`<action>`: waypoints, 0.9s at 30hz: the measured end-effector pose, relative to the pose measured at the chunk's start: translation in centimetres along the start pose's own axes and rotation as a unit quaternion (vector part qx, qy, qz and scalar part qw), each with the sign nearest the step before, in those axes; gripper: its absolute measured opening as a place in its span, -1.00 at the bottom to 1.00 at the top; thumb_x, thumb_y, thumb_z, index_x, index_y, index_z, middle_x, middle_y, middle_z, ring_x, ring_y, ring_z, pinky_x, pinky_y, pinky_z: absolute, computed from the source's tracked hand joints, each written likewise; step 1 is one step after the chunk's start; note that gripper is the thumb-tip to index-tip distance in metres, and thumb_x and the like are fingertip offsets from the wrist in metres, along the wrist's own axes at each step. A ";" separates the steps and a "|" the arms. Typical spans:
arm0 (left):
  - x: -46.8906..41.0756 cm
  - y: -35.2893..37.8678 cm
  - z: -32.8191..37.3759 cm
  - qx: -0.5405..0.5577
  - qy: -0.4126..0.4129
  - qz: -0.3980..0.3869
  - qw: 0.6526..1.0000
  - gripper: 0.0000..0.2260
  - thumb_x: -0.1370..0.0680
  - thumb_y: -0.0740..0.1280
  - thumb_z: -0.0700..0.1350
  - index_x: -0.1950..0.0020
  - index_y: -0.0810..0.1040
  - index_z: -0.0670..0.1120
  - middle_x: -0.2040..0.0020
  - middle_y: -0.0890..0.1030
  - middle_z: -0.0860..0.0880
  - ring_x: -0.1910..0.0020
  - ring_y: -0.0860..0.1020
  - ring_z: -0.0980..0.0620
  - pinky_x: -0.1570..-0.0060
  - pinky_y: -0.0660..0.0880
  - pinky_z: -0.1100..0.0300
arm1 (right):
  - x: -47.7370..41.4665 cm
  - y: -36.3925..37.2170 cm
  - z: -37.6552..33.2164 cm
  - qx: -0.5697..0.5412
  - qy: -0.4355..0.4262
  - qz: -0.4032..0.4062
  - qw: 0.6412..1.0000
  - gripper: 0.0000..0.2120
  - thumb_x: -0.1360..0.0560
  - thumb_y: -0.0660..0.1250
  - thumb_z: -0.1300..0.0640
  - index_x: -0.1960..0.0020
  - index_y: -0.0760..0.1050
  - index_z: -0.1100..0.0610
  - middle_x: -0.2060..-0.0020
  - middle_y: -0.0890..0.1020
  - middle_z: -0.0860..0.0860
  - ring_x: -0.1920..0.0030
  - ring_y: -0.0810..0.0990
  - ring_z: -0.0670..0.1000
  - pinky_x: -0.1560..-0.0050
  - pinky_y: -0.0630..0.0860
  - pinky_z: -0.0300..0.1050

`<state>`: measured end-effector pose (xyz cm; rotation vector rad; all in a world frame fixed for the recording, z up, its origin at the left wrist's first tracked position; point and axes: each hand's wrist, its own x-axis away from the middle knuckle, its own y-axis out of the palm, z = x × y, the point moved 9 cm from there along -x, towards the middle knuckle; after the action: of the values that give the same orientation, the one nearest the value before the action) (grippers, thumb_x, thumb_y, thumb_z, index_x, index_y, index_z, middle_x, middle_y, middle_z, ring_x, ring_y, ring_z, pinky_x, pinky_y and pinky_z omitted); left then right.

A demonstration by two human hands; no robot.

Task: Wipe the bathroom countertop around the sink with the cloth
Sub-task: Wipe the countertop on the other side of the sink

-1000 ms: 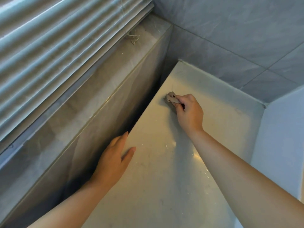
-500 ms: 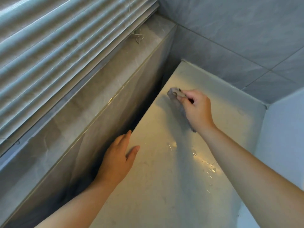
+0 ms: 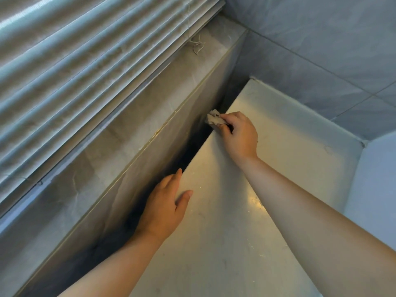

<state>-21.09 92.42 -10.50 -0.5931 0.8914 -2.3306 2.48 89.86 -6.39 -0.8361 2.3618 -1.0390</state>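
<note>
A pale, glossy countertop [image 3: 289, 159] runs from the bottom of the view into a tiled corner. My right hand [image 3: 240, 136] is closed around a small crumpled grey-beige cloth [image 3: 214, 119], pressed at the counter's left edge where it meets the dark gap by the wall. Only a small wad of cloth shows past my fingers. My left hand [image 3: 165, 204] lies flat on the same left edge, nearer to me, fingers spread and holding nothing. No sink is in view.
A tiled ledge [image 3: 137, 133] rises left of the counter, under slatted window blinds [image 3: 75, 67] with a dangling cord [image 3: 198, 47]. Grey wall tiles [image 3: 321, 50] close the far side, a white panel [image 3: 377, 185] the right. A few water drops [image 3: 255, 202] glint beside my right forearm.
My right hand has slid the cloth leftward across the counter to its left edge. My left hand has stayed planted on the edge. The view has shifted slightly.
</note>
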 end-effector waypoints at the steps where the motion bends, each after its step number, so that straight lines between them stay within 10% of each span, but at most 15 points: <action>1: 0.0 0.0 0.0 0.002 -0.001 -0.001 1.000 -0.37 -0.52 0.05 0.23 -0.53 0.17 -0.03 -0.43 0.34 0.03 -0.37 0.33 0.08 -0.27 0.25 0.28 | 0.5 0.2 -0.3 -0.002 -0.011 -0.015 1.000 -0.75 -0.56 0.26 0.06 -0.18 0.59 0.06 0.03 0.58 -0.03 0.04 0.46 -0.07 0.09 0.32 -0.25; 19: -0.1 0.2 -0.5 -0.011 -0.007 0.002 1.000 -0.46 -0.58 0.14 0.14 -0.51 0.22 -0.04 -0.43 0.35 0.01 -0.38 0.33 0.04 -0.34 0.32 0.14 | 10.0 0.3 -2.8 -0.069 -0.031 -0.192 0.978 -0.79 -0.49 0.31 0.24 -0.03 0.66 0.06 0.14 0.62 -0.03 0.10 0.56 -0.04 0.07 0.50 -0.11; 27: 0.0 0.3 -0.4 -0.025 -0.011 0.004 1.000 -0.45 -0.58 0.13 0.14 -0.51 0.22 -0.06 -0.43 0.35 -0.01 -0.37 0.34 0.01 -0.33 0.30 0.14 | 3.5 -7.2 0.3 -0.086 0.008 -0.013 0.996 -0.81 -0.51 0.34 0.23 -0.03 0.67 0.06 0.20 0.62 0.00 0.14 0.55 -0.03 0.14 0.44 -0.20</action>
<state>-21.23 92.47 -10.99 -0.6342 0.9416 -2.2967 2.64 83.47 -1.56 -0.9251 2.4879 -0.8639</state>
